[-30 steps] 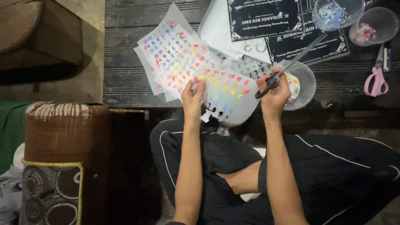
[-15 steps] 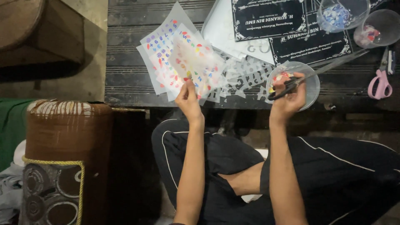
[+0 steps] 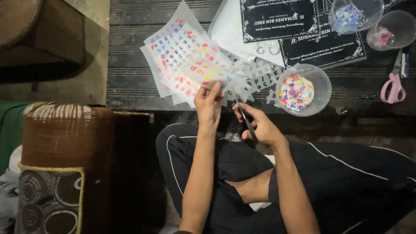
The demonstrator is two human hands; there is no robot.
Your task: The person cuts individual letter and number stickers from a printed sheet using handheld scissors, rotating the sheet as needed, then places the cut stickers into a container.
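Note:
My left hand (image 3: 209, 106) pinches the near edge of a translucent sticker sheet (image 3: 203, 71) printed with small coloured shapes, lifting it off a pile of similar sheets (image 3: 173, 52) on the dark wooden table (image 3: 130, 82). My right hand (image 3: 260, 125) grips a pair of dark scissors (image 3: 246, 118), blades pointing up toward the held sheet, close to my left fingers. A clear plastic bowl (image 3: 318, 82) full of small coloured cut-outs sits just right of the hands. Cut-up leftover sheet pieces (image 3: 255, 73) lie between the pile and the bowl.
Two black printed cards (image 3: 281, 19) lie at the table's far side. Two more clear bowls (image 3: 368, 11) (image 3: 401, 28) hold bits at the top right. Pink-handled scissors (image 3: 393, 86) rest at the right. A brown patterned cushion (image 3: 60, 164) stands at my left. My crossed legs are below.
My right hand has pulled the scissors back from the bowl toward my lap and left hand. My left hand shifted right, lifting one sheet's edge off the pile.

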